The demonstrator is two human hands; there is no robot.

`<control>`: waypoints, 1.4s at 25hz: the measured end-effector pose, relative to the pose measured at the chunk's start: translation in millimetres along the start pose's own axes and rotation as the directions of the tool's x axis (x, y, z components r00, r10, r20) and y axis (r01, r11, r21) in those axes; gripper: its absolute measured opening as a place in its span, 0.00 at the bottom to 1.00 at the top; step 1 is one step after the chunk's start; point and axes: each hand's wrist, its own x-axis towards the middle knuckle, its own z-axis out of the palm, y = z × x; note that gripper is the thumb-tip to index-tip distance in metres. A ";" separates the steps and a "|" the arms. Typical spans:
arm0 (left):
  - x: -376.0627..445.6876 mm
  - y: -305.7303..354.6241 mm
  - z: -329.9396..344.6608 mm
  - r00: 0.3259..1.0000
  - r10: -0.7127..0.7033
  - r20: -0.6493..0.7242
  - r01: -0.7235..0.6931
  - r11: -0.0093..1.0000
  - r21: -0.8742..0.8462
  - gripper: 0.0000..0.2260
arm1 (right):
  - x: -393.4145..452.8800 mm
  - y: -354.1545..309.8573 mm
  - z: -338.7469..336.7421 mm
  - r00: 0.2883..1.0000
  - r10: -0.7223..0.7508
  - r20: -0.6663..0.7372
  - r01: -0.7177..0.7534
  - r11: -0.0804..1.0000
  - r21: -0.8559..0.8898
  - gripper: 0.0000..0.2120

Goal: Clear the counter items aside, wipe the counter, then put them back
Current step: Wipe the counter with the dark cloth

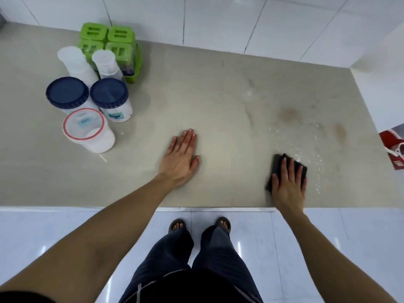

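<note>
The left hand (182,157) lies flat, grip released, on the desk (218,101), while at three o'clock the right hand (288,184) presses a dark cloth (276,160) palm-down, fingers spread.

- Bright, even overhead light; shadows faint.
- Specular glare streaks on glossy floor tiles (239,246).
- Wide-angle bowing at edges: wall tiles (218,20) splay outward.
- Overall soft; jar labels barely legible.

1. "Sugar", handwritten on a pale blue label, on the blue-lidded jar (112,101).
2. Blue label on the red-rimmed container (87,129): too blurred to read.
</note>
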 end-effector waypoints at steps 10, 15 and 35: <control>4.3 13.2 8.5 0.999 -0.032 0.010 0.031 0.993 0.112 0.31 | -14.9 -122.6 19.3 0.891 -0.453 0.042 0.452 0.892 0.030 0.29; 16.0 9.9 1.1 0.999 -0.033 0.007 0.032 0.996 0.088 0.32 | 12.8 -4.4 5.1 0.879 -0.476 0.013 0.476 0.878 -0.051 0.29; 84.0 10.6 -0.5 0.979 -0.193 -0.067 0.199 0.974 0.111 0.32 | 138.0 -32.0 -12.5 0.764 -0.638 0.092 0.644 0.763 -0.056 0.29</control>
